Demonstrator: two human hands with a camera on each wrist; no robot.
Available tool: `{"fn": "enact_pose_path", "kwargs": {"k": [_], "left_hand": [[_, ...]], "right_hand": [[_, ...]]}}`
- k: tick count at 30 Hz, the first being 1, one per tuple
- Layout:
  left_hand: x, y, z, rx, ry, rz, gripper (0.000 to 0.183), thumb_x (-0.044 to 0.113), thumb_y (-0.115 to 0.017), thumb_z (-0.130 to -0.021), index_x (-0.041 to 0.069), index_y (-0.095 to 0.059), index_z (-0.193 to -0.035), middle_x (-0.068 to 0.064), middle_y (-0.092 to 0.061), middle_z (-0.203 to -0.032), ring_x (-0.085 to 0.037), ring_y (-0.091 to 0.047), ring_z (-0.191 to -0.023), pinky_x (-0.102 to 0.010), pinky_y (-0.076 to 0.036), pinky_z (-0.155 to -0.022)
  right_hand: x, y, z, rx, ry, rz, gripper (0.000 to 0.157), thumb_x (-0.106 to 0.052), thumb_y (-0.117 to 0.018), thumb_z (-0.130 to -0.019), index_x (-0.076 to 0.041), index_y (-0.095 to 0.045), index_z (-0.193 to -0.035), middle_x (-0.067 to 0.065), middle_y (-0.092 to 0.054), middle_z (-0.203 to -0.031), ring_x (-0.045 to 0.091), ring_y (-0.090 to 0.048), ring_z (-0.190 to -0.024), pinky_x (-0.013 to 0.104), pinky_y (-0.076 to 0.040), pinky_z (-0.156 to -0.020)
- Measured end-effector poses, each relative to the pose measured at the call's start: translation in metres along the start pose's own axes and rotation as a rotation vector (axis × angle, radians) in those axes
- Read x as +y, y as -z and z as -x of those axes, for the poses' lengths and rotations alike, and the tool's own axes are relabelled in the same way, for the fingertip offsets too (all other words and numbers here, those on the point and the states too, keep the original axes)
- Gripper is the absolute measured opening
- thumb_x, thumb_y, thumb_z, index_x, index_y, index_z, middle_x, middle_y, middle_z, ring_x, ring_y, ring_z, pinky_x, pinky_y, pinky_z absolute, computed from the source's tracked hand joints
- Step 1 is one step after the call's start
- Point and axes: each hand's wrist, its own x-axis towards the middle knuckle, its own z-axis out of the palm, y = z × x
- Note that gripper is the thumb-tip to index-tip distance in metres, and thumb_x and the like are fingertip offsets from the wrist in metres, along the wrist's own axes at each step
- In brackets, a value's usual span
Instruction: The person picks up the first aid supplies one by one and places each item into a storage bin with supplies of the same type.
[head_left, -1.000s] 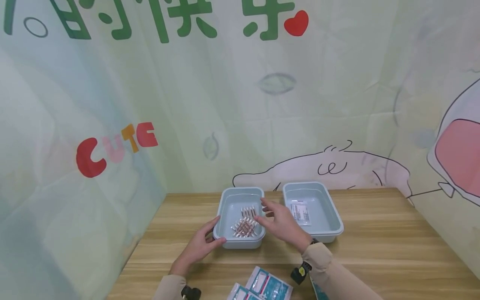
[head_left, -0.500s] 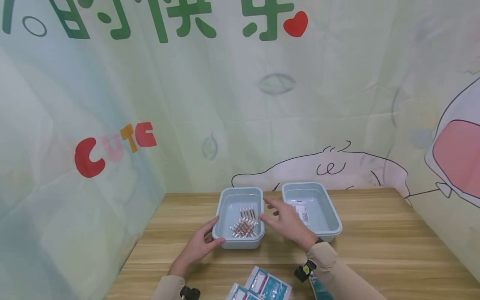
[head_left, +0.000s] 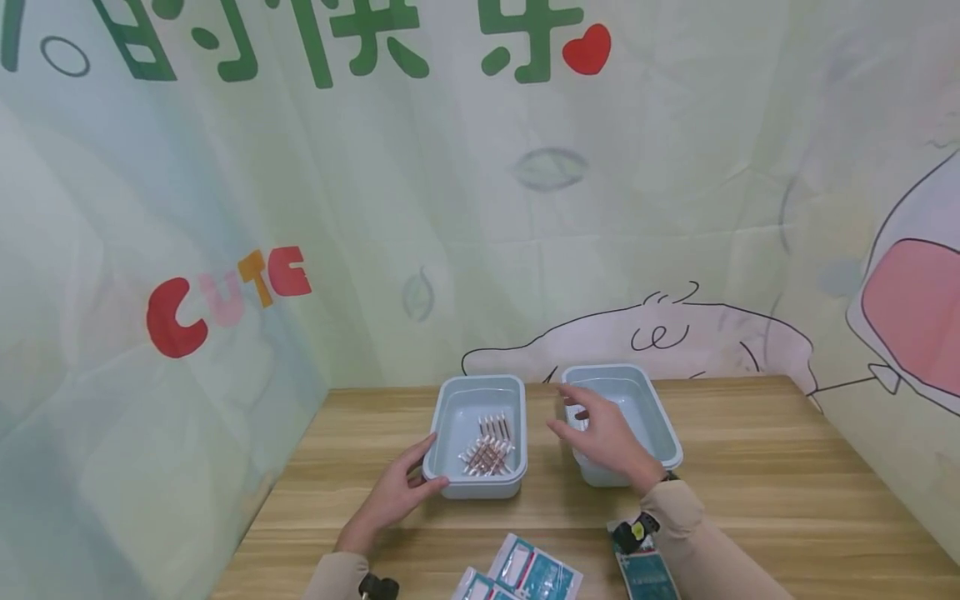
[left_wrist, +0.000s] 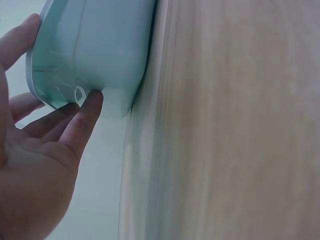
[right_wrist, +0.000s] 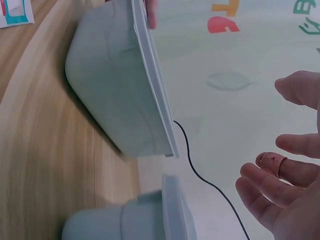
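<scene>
Cotton swabs (head_left: 489, 450) with brown stems and white ends lie in the left light-blue plastic tray (head_left: 461, 408), several crossed in a pile and others side by side above it. My left hand (head_left: 393, 496) grips this tray's near-left corner. In the left wrist view its thumb is up at the rim, and fingers (left_wrist: 89, 112) reach below it against the wall. Over the left side of the right blue tray (head_left: 647, 412), my right hand (head_left: 609, 437) hovers with spread, loosely bent fingers and nothing between them. One finger wears a bandage (right_wrist: 273, 164). That hand covers the small packet inside.
Printed teal-and-white packets (head_left: 542, 571) overlap at the table's near side. Another teal packet (head_left: 647, 571) lies partly under the right forearm. A printed cloth backdrop (head_left: 420, 208) stands behind the wooden table (head_left: 360, 433). A thin black cable (right_wrist: 200, 175) shows beyond the trays.
My right hand has moved right, from over the left tray's swabs to over the right tray, its fingers still spread. My left hand keeps its hold on the left tray.
</scene>
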Motion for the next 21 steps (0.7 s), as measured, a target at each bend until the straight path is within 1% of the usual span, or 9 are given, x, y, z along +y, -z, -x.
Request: {"fn": "enact_pose_path", "kwargs": {"k": [3,9,12,18,21], "left_hand": [[-0.001,0.000,0.000,0.001,0.013,-0.011,0.075,0.022,-0.076,-0.085,0.012,-0.039,-0.149,-0.017,-0.034,-0.155,-0.043,-0.042,-0.135,-0.038,-0.051,-0.099],[-0.002,-0.001,0.000,0.003,0.014,0.007,0.075,0.021,-0.077,-0.084,0.011,-0.039,-0.149,-0.018,-0.034,-0.155,-0.043,-0.041,-0.135,-0.037,-0.051,-0.098],[-0.002,-0.001,0.000,0.001,0.010,0.016,0.075,0.019,-0.077,-0.084,0.010,-0.039,-0.149,-0.018,-0.033,-0.155,-0.043,-0.041,-0.135,-0.036,-0.051,-0.098],[-0.002,-0.001,0.000,0.003,-0.001,0.015,0.076,0.019,-0.077,-0.084,0.009,-0.039,-0.149,-0.019,-0.034,-0.154,-0.044,-0.042,-0.135,-0.034,-0.051,-0.098],[-0.002,0.000,0.000,0.003,0.000,0.017,0.076,0.019,-0.077,-0.083,0.009,-0.039,-0.149,-0.019,-0.034,-0.154,-0.044,-0.041,-0.135,-0.034,-0.051,-0.097]], "right_hand": [[0.008,0.005,0.001,0.011,-0.001,0.012,0.057,-0.029,-0.071,-0.088,-0.007,-0.053,-0.138,0.016,-0.062,-0.130,0.030,-0.064,-0.107,0.042,-0.057,-0.084],[0.023,0.017,0.004,0.027,0.002,-0.026,0.054,-0.025,-0.070,-0.089,-0.005,-0.053,-0.137,0.017,-0.060,-0.133,0.033,-0.062,-0.112,0.046,-0.056,-0.088],[0.029,0.024,0.006,0.030,-0.030,-0.035,0.054,-0.026,-0.069,-0.090,-0.006,-0.053,-0.137,0.018,-0.059,-0.132,0.035,-0.061,-0.112,0.047,-0.055,-0.090],[0.042,0.039,0.009,0.040,-0.099,0.003,0.056,-0.033,-0.067,-0.092,-0.007,-0.051,-0.139,0.019,-0.060,-0.130,0.037,-0.062,-0.110,0.050,-0.054,-0.091],[0.047,0.044,0.011,0.042,-0.127,0.009,0.056,-0.031,-0.067,-0.092,-0.008,-0.050,-0.140,0.020,-0.059,-0.131,0.038,-0.062,-0.111,0.050,-0.054,-0.092]]}}
